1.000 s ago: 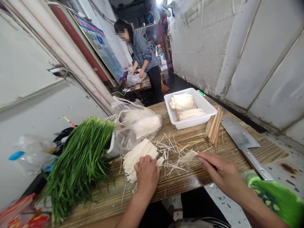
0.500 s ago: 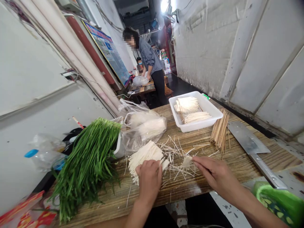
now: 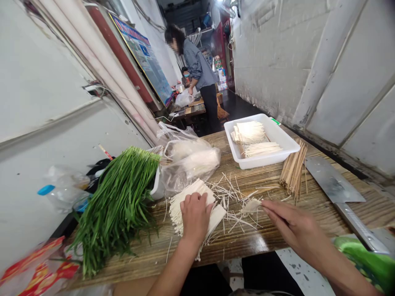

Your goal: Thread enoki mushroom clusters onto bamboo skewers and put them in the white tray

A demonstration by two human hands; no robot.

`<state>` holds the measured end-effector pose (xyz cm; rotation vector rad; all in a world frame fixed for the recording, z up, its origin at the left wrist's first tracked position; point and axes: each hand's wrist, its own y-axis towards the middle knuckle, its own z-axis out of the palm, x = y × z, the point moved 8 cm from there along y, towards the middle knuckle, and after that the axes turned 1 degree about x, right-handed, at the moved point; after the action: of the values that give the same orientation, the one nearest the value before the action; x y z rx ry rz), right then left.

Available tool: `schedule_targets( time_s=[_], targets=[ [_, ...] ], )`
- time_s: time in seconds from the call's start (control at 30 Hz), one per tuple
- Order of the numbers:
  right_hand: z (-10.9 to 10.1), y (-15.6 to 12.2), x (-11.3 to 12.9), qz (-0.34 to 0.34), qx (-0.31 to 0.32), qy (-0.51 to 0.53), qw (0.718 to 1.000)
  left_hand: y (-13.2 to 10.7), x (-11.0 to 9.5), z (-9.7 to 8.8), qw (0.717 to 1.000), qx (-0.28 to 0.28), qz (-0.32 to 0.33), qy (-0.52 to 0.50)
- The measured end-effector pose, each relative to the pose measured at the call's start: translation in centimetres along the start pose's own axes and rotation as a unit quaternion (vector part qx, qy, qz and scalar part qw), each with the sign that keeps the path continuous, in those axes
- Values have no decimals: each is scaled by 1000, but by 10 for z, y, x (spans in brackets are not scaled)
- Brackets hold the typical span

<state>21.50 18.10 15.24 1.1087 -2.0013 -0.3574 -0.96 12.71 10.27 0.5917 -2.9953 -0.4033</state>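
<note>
We have our left hand [image 3: 196, 216] laid over a bunch of thin white mushrooms [image 3: 178, 205] on the wooden counter [image 3: 240, 243], its fingers bent down onto the stems; whether they grip or only press, we cannot tell. A smaller bunch [image 3: 217, 216] lies against it, just beside our thumb. Our right hand [image 3: 291, 222] has its fingers pinched narrow on the end of a pale, flat piece [image 3: 250, 207] – loose strands [image 3: 226, 191] are scattered around it. Beyond, we see a white tray [image 3: 268, 162] holding more mushrooms [image 3: 249, 131], with thin wooden sticks [image 3: 293, 170] leaning against its corner and a cleaver [image 3: 335, 181] to their right. On our left are a clear bag [image 3: 191, 164] and a heap of long green leaves [image 3: 120, 209].
</note>
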Motion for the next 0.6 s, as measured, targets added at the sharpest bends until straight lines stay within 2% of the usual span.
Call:
schedule_targets(
  time_s=[0.13,0.33,0.5,0.6],
  targets=[
    [1,-2,-2,6,8,9,1000,6,-4,8,999,19,-3,-26],
    [0,-3,-4,10,2,15,1000,-3,-6,2,997,-26,21,-73],
    [1,-2,-2,11,3,27,1000,-8,-2,-1,997,-55,10,-49],
    [2,-2,0,10,10,22,1000,-8,0,-1,998,-36,-12,-40]
  ],
)
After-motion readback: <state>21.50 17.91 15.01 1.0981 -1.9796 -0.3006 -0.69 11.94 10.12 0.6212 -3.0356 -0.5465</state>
